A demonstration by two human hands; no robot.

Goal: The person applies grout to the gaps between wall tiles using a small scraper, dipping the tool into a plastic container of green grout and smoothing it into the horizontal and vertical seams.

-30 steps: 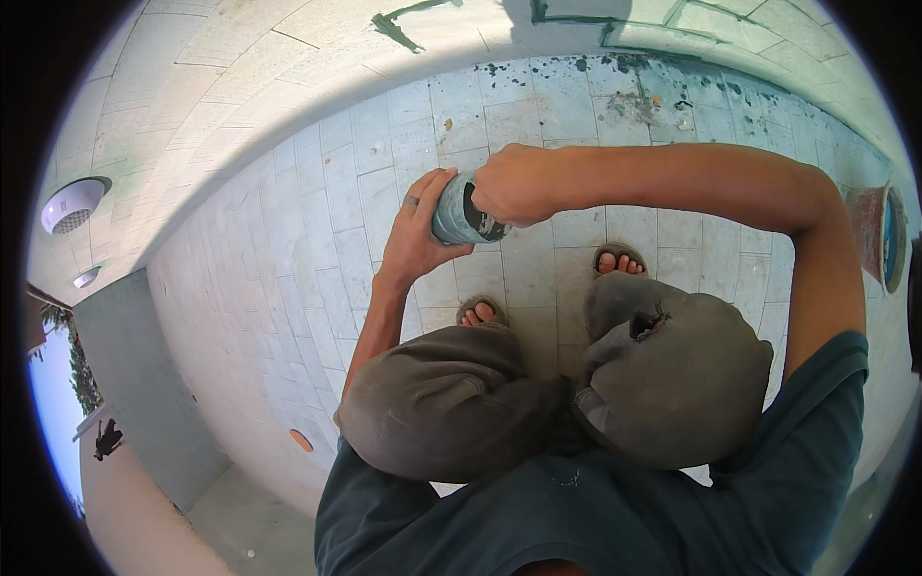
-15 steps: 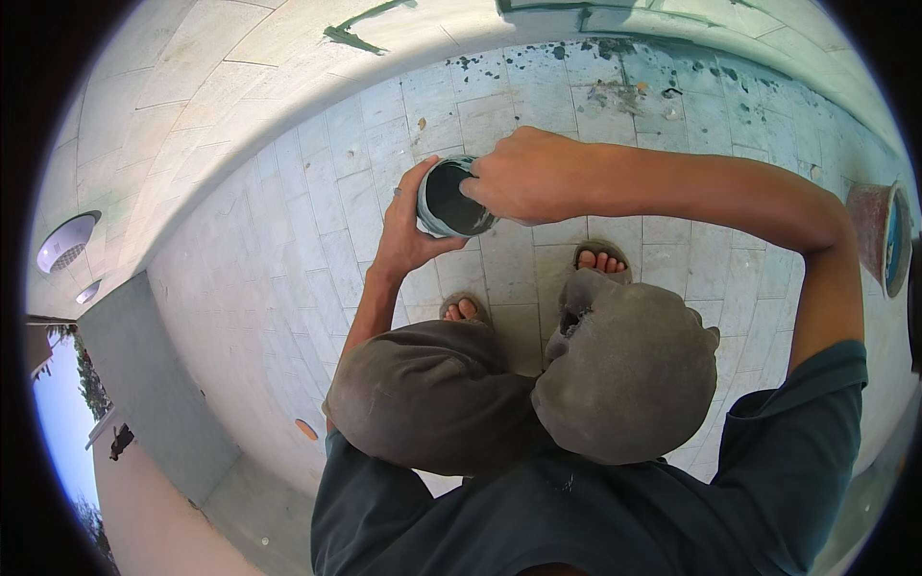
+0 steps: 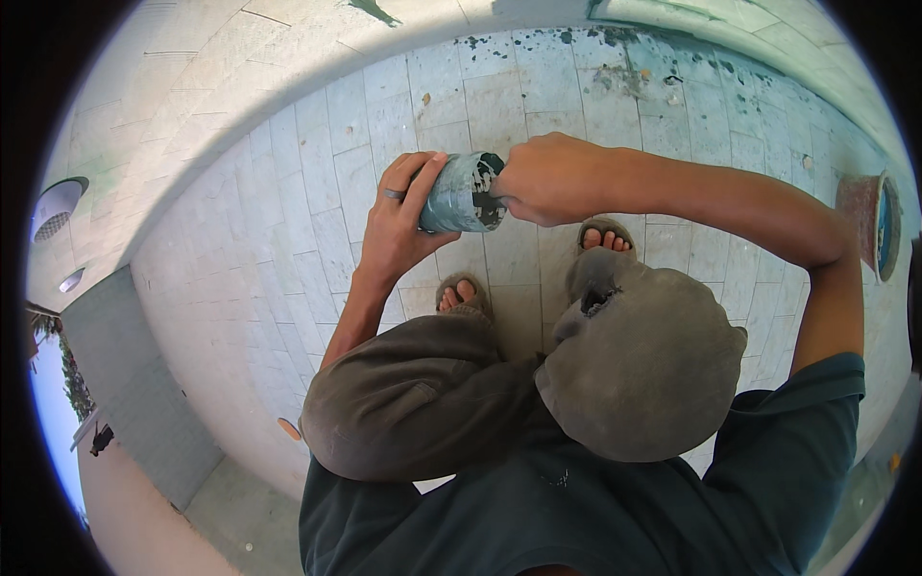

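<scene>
A pale teal, paint-streaked cylindrical can (image 3: 451, 195) is held tilted on its side above the tiles, in front of my feet. My left hand (image 3: 401, 206), with a ring on one finger, wraps round the can's left part. My right hand (image 3: 543, 180) is closed at the can's dark, flaking right end, with its fingertips hidden there, so I cannot tell what they grip. Below, my sandalled feet (image 3: 459, 293) and bent knees in dusty trousers show.
A weathered bucket (image 3: 853, 228) with blue inside stands at the right. Pale tiled floor (image 3: 346, 163) bears dark splatters at the top, beside a wall (image 3: 221, 58) with green streaks. Round fixtures (image 3: 56, 209) are on the left. An orange oval object (image 3: 289, 429) lies lower left.
Half a second ago the can's dark inside faced up; now it is tipped onto its side again. Both hands have shifted slightly, the left one leftward with the can.
</scene>
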